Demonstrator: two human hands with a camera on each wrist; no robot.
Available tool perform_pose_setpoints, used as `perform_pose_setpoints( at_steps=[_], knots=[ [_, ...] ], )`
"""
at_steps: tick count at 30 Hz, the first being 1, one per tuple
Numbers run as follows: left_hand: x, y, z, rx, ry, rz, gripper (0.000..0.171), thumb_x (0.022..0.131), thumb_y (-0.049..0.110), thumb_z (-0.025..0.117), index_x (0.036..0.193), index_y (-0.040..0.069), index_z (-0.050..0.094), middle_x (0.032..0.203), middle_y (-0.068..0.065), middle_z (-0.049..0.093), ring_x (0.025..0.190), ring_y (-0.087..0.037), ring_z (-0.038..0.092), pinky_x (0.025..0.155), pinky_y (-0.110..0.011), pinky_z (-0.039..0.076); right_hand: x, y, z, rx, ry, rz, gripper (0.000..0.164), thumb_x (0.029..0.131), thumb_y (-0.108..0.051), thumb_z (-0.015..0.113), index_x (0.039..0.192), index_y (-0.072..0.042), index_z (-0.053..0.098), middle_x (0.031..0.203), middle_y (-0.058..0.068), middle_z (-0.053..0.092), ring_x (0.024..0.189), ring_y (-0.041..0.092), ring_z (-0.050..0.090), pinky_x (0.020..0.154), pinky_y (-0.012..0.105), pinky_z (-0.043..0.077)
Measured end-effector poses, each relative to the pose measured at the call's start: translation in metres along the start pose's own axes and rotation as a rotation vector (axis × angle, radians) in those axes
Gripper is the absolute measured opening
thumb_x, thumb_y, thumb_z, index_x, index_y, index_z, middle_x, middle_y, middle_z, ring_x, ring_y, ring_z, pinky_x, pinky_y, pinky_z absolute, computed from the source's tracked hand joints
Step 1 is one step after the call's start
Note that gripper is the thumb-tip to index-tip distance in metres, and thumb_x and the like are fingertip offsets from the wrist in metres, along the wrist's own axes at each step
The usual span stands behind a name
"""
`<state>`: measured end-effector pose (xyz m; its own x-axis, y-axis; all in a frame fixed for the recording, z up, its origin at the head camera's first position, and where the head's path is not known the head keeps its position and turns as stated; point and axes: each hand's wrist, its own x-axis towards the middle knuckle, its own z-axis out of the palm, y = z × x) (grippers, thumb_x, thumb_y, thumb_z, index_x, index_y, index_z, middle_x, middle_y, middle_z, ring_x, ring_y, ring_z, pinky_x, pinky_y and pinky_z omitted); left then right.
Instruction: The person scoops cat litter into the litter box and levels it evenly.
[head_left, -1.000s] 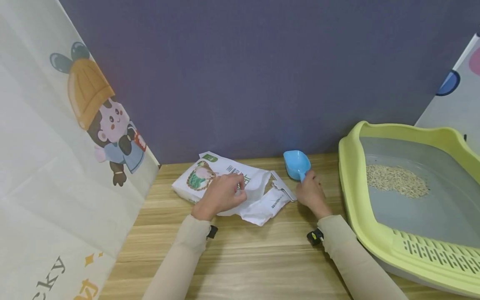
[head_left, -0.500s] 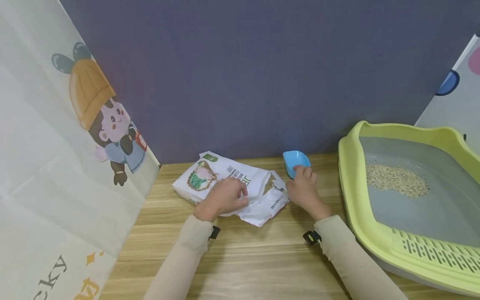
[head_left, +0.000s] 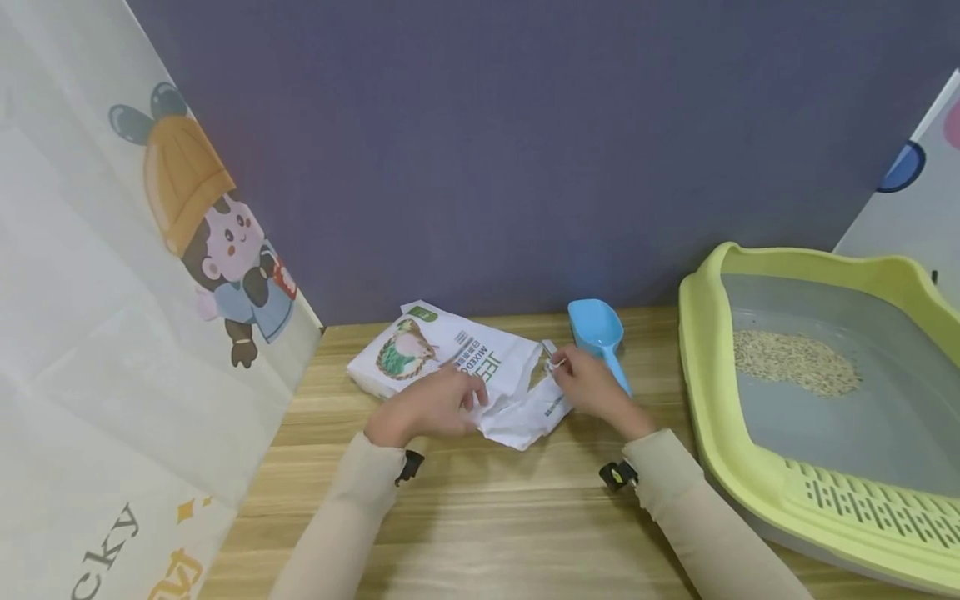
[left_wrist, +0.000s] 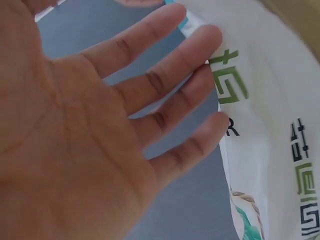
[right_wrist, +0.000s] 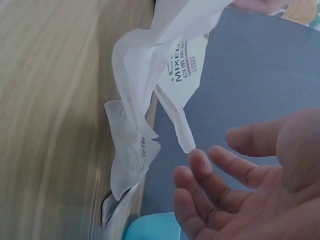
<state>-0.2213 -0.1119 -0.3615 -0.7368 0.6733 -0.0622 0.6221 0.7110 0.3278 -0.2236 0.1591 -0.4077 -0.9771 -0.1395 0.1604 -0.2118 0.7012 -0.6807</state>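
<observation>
A white printed paper bag (head_left: 427, 350), torn at its right end, lies flat on the wooden tabletop. My left hand (head_left: 435, 402) hovers along its near side; in the left wrist view the fingers (left_wrist: 170, 77) are extended by the bag's printed face (left_wrist: 265, 95). Over the torn end is my right hand (head_left: 596, 385), its fingertips near a grey strip (head_left: 549, 347), partly hidden. The right wrist view has the relaxed fingers (right_wrist: 220, 192) close to a loose flap of the bag (right_wrist: 175, 120); contact is unclear. Behind that hand rests a blue scoop (head_left: 596, 323).
On the right stands a yellow-rimmed litter box (head_left: 708, 350) with a grey pan and a patch of pellets (head_left: 795, 361). A dark panel (head_left: 525, 167) rises behind the tabletop (head_left: 510, 517), and a white printed sheet (head_left: 90, 275) borders the left.
My right hand has let go of the scoop's handle and moved left to the bag's torn end. The scoop stays on the table. My left hand has shifted slightly toward me.
</observation>
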Motion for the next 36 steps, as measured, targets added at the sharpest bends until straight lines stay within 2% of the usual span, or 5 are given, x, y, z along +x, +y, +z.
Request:
perform_pose_setpoints(
  at_steps=[3,8,13,22,36],
  knots=[
    [-0.005,0.001,0.008,0.077,-0.005,0.000,0.044,0.073,0.028,0.087,0.111,0.017,0.065,0.103,0.001,0.065,0.103,-0.019,0.053,0.093,-0.040,0.045,0.005,0.000,0.002,0.007,-0.010,0.014,0.029,0.100,-0.010,0.051,0.125,0.004,0.059,0.105,0.020,0.069,0.093,0.030,0.066,0.080,0.042,0.054],
    [-0.001,0.010,0.021,0.310,0.105,-0.003,0.046,0.070,0.040,0.089,0.102,0.018,0.064,0.101,0.002,0.065,0.100,-0.021,0.053,0.093,-0.042,0.046,0.019,0.001,0.008,0.096,-0.057,0.039,0.036,0.101,-0.013,0.050,0.135,-0.002,0.057,0.124,0.026,0.066,0.113,0.039,0.065,0.090,0.049,0.054],
    [0.005,0.019,0.029,0.436,0.165,0.012,0.030,0.074,0.029,0.084,0.098,0.015,0.070,0.095,0.000,0.072,0.090,-0.022,0.059,0.082,-0.039,0.048,0.032,0.002,0.020,0.216,-0.132,0.134,0.042,0.099,-0.011,0.049,0.140,-0.004,0.055,0.113,0.022,0.066,0.097,0.029,0.064,0.077,0.032,0.050],
    [0.003,0.015,0.027,0.403,0.190,0.049,0.006,0.082,0.010,0.074,0.084,0.015,0.070,0.077,0.001,0.070,0.069,-0.019,0.065,0.064,-0.036,0.053,0.048,0.003,0.032,0.313,-0.111,0.222,0.040,0.100,-0.006,0.050,0.137,0.001,0.060,0.125,0.022,0.067,0.102,0.030,0.068,0.082,0.032,0.054],
    [-0.013,0.016,0.010,0.273,0.071,-0.019,0.015,0.080,0.000,0.073,0.092,0.009,0.074,0.091,-0.002,0.067,0.084,-0.018,0.062,0.078,-0.035,0.055,0.050,0.012,0.019,0.358,-0.151,0.241,0.040,0.100,-0.005,0.053,0.139,0.001,0.059,0.112,0.023,0.072,0.084,0.020,0.065,0.062,0.021,0.046]
  ],
)
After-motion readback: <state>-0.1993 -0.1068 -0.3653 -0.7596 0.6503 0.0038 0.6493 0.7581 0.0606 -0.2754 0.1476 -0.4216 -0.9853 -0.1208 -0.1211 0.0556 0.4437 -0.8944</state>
